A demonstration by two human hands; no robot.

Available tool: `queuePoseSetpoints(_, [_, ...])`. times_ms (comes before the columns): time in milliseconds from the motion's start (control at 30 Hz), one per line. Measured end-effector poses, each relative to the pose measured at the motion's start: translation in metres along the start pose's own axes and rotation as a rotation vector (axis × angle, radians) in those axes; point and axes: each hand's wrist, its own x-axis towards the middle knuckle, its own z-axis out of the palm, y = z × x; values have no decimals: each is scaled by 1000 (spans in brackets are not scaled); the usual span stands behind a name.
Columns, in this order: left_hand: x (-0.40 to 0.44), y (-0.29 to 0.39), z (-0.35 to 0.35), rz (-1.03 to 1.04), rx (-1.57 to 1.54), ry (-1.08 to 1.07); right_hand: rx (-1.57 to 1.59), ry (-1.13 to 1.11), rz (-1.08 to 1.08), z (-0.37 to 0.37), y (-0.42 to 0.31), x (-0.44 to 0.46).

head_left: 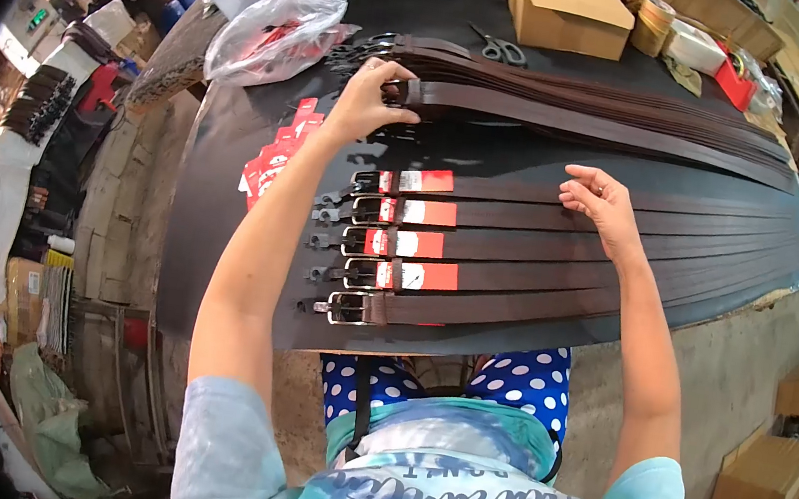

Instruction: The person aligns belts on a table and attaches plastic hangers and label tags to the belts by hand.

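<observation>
My left hand (368, 104) is at the buckle end of a dark brown belt (578, 120), with thumb and fingers around it. This belt lies along the front of a pile of brown belts (582, 90). My right hand (604, 211) hovers over the straps of several belts laid side by side, its fingers loosely curled and apart, with nothing visible in them. These laid-out belts (524, 224) have metal buckles (356, 240) at the left and red-and-white tags (420, 244) near the buckles. On the nearest belt (492, 312) only a sliver of red shows beneath the strap.
Loose red tags (282, 148) lie left on the black tabletop (207, 255). A clear plastic bag (276, 36) with red items sits behind them. Scissors (499, 47), a cardboard box (567, 11), tape rolls (653, 25) and a red tape dispenser (734, 84) stand along the back.
</observation>
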Motion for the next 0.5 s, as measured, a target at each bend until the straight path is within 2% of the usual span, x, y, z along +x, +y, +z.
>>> queuePoseSetpoints(33, [-1, -2, 0, 20, -22, -2, 3, -14, -5, 6, -1, 2])
queuePoseSetpoints(67, [-2, -3, -1, -152, -224, -83, 58, -11, 27, 13, -1, 2])
queuePoseSetpoints(133, [-7, 7, -3, -176, -359, -99, 113, -15, 59, 24, -7, 5])
queuePoseSetpoints(200, [-15, 23, -8, -181, -330, -93, 456, 61, 203, 33, -13, 9])
queuePoseSetpoints(233, [-19, 34, -10, -182, -306, -94, 548, 33, 199, 32, -11, 13])
queuePoseSetpoints(267, [-24, 43, -10, -131, -238, -71, 546, 27, 200, 31, -11, 16])
queuePoseSetpoints(333, [-32, 59, -16, -121, -190, -124, 752, 65, 189, 30, -11, 21])
queuePoseSetpoints(400, [-40, 61, -14, -106, -222, -117, 785, 25, 147, 23, -3, 25])
queuePoseSetpoints(500, [-50, 70, -16, -85, -211, -114, 828, 330, 151, 9, 6, 33])
